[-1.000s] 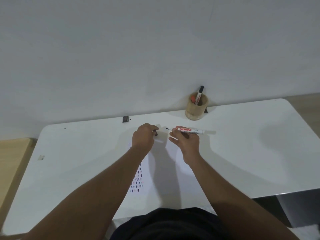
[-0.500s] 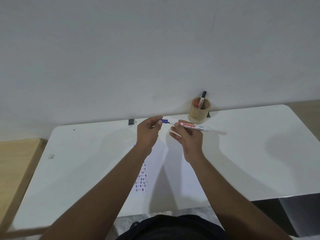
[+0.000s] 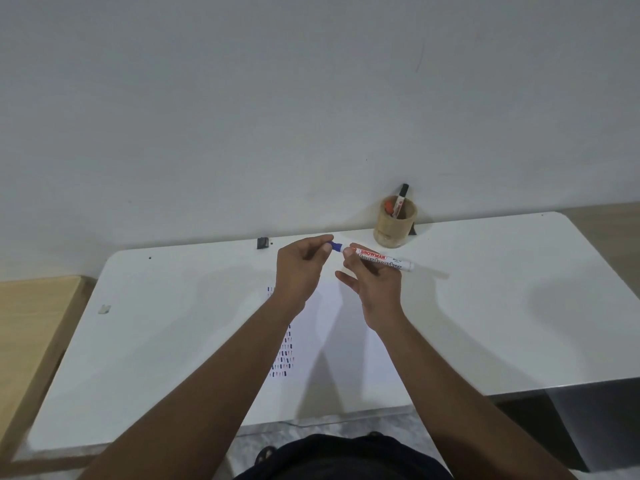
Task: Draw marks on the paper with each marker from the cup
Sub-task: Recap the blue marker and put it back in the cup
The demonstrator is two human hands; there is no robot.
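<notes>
hands — left (image 3: pixel 300 268) pinches blue cap (image 3: pixel 335 246), seemingly; right (image 3: pixel 375 284) grips marker (image 3: pixel 382 259).

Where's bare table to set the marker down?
Free: the white table right of the paper, in front of the cup; also left of the paper. Crowded: around both hands and the paper's marks.

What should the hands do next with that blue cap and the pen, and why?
Probably press the blue cap fully onto the marker. The left hand pinches the cap right at the marker's tip, while the right hand holds the barrel level above the paper. Rows of marks already show there, and two more markers wait in the cup.
</notes>
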